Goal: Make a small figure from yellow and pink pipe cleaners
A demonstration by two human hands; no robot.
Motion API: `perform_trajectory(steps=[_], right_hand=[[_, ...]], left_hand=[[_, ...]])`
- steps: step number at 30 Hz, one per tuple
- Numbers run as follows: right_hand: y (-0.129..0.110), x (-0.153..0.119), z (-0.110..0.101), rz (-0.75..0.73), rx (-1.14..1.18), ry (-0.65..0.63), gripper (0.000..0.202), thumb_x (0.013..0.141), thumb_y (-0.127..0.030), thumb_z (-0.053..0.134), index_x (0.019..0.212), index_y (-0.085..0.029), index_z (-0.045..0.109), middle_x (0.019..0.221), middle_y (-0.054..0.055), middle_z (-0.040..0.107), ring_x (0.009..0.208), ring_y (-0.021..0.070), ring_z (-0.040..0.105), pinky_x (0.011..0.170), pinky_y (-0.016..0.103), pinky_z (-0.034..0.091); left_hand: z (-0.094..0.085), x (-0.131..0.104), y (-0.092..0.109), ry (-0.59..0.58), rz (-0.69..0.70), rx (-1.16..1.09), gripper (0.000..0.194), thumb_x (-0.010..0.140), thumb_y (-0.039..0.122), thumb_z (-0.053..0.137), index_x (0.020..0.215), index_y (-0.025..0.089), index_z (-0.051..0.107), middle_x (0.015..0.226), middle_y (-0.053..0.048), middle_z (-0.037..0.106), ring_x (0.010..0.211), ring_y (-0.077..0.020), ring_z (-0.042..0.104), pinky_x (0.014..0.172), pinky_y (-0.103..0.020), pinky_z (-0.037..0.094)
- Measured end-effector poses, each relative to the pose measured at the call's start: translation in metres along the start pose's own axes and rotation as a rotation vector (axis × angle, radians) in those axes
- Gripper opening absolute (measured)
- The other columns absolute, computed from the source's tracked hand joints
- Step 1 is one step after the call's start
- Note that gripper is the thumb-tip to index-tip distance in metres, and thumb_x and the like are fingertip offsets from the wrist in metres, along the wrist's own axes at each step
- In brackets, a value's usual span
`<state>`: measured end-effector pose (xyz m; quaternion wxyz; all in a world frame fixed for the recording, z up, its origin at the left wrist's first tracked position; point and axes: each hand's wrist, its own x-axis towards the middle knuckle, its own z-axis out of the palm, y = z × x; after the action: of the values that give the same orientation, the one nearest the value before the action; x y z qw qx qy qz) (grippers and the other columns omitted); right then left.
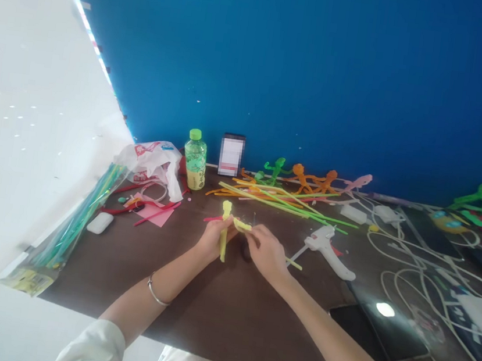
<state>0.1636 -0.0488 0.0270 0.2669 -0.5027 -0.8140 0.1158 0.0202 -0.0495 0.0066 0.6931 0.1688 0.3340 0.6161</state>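
Observation:
Over the middle of the dark table, my left hand (212,240) is closed around a yellow pipe-cleaner figure (227,209). Its rounded top points up and a straight length hangs below my fingers. A yellow twisted piece reaches sideways from it, and my right hand (268,253) pinches the far end of that piece. My fingers cover where the parts join. Just right of my right hand lies a white glue gun (329,251), and a thin yellow stem sticks out beside that hand. Behind my fingers sits a small dark object, mostly hidden.
Loose pipe cleaners (282,199) lie behind my hands, with orange (300,179) and green figures (275,170) at the blue wall. A bottle (195,160), a phone (231,156) and a plastic bag (155,161) stand at the back. White cables (405,277) tangle at right; bagged pipe cleaners (72,230) lie left.

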Motion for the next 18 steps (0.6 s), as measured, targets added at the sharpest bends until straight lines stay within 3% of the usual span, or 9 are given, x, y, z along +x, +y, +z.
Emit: perform_trajectory(steps=[5, 9, 14, 18], right_hand=[[0.018, 0.021, -0.015, 0.074, -0.088, 0.046, 0.021, 0.083, -0.030, 0.043, 0.079, -0.023, 0.062, 0.085, 0.002, 0.064, 0.072, 0.0168, 0.059, 0.059, 0.026, 0.040], [0.006, 0.030, -0.027, 0.103, -0.067, 0.086, 0.018, 0.081, -0.030, 0.045, 0.078, -0.022, 0.060, 0.084, 0.002, 0.064, 0.072, 0.0174, 0.059, 0.060, 0.027, 0.040], [-0.022, 0.010, -0.023, 0.018, 0.038, 0.061, 0.019, 0.082, -0.029, 0.044, 0.079, -0.021, 0.060, 0.081, 0.003, 0.063, 0.071, 0.0160, 0.060, 0.062, 0.024, 0.042], [-0.025, -0.011, -0.007, -0.110, -0.020, -0.026, 0.025, 0.085, -0.024, 0.038, 0.092, -0.024, 0.063, 0.083, 0.003, 0.063, 0.070, 0.0138, 0.060, 0.058, 0.022, 0.042]], left_hand=[[0.002, -0.001, -0.004, -0.003, 0.009, 0.122, 0.023, 0.058, 0.028, 0.074, 0.064, 0.009, 0.063, 0.067, -0.005, 0.064, 0.068, -0.0138, 0.063, 0.083, -0.033, 0.048], [0.001, 0.000, -0.007, 0.012, 0.115, 0.244, 0.029, 0.057, 0.032, 0.074, 0.067, 0.007, 0.064, 0.063, -0.005, 0.064, 0.062, -0.0138, 0.062, 0.079, -0.035, 0.049], [0.001, 0.001, -0.006, 0.085, 0.202, 0.252, 0.027, 0.058, 0.032, 0.073, 0.066, 0.009, 0.062, 0.063, -0.004, 0.063, 0.066, -0.0141, 0.063, 0.080, -0.033, 0.049], [0.000, 0.001, -0.005, 0.116, 0.152, 0.183, 0.026, 0.058, 0.032, 0.073, 0.066, 0.010, 0.061, 0.064, -0.005, 0.063, 0.066, -0.0151, 0.063, 0.078, -0.031, 0.048]])
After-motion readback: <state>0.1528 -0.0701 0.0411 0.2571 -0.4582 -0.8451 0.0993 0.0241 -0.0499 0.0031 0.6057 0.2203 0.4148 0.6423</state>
